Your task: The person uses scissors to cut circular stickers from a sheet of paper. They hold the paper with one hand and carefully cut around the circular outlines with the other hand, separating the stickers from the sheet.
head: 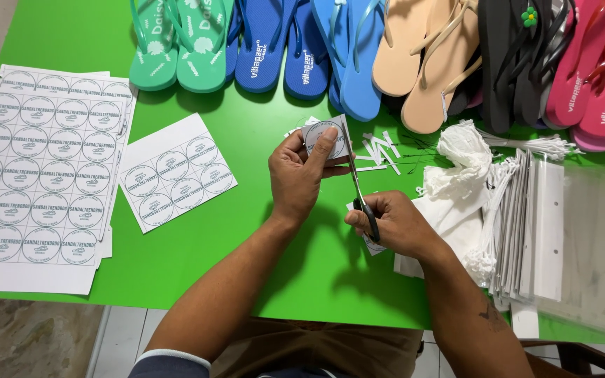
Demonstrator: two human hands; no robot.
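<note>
Scissors [360,192] in right hand [393,222] grip, trimming round-printed white label [325,138] pinched in left hand [299,175], above green surface [246,126] beside white sheets of circular labels [40,182].

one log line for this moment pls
left hand: holds paper label | right hand: scissors at label edge | paper scraps on green table
</note>
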